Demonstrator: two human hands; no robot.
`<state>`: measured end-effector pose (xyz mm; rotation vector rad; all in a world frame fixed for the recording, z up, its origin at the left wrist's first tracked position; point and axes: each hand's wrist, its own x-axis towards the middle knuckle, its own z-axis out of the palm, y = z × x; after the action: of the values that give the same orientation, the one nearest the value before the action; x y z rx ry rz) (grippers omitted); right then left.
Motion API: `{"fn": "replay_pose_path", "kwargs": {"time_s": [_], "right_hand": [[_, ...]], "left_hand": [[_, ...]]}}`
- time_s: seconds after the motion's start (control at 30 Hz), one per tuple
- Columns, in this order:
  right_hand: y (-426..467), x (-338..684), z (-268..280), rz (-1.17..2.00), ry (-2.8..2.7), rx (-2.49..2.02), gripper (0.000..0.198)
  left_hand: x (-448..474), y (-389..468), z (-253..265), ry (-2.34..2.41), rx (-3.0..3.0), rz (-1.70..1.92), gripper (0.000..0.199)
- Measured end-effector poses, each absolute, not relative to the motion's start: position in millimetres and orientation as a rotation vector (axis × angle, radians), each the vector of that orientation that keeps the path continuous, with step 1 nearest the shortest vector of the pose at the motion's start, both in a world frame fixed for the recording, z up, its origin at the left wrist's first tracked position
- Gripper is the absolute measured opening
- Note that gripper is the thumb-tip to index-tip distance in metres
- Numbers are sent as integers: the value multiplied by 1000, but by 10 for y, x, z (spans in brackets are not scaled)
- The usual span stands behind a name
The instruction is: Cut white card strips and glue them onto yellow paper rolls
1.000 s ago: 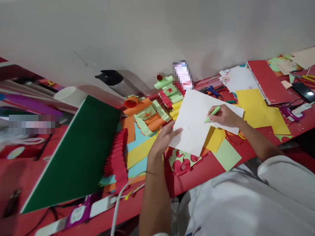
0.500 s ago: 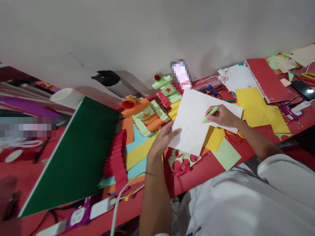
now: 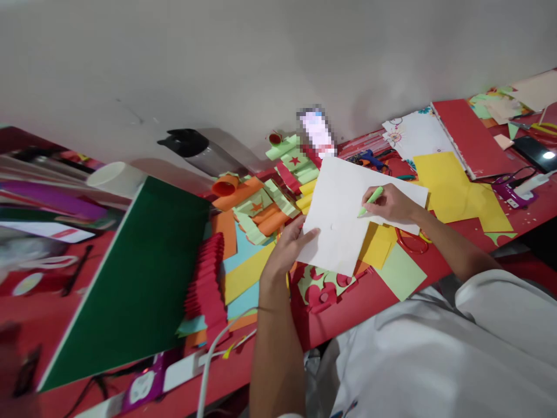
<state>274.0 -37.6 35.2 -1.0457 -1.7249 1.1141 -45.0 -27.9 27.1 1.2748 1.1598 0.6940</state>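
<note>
Board is sitting well left of the left hand, with pleated red paper lying between them. The left hand is gripping the edge of the white paper, thumb on top. The white paper is reaching under the right hand, which is gripping a green pen slanting tip-down. Yellow sheets are lying right of the right hand.

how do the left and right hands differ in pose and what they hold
The left hand grips the left edge of the white paper, thumb on top; the right hand holds a light green pen.
The left hand is at the paper's edge, while the right hand is over the paper, its pen slanting down.
Both hands are bare.
</note>
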Motion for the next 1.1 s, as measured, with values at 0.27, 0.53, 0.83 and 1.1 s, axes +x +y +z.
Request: {"fn": "replay_pose_path", "kwargs": {"time_s": [0.27, 0.53, 0.83, 1.1], "right_hand": [[-363, 2732, 332, 1091, -1764, -1023, 15], [-360, 2747, 368, 1097, -1831, -1019, 13], [-344, 2777, 366, 1103, -1832, -1010, 11], [-342, 2848, 402, 1117, -1689, -960, 13]], "left_hand": [[-474, -268, 237, 1146, 1259, 690, 63], [-459, -287, 250, 1166, 1262, 703, 62], [-454, -282, 259, 1171, 1276, 703, 63], [-459, -280, 259, 1139, 1255, 712, 60]]}}
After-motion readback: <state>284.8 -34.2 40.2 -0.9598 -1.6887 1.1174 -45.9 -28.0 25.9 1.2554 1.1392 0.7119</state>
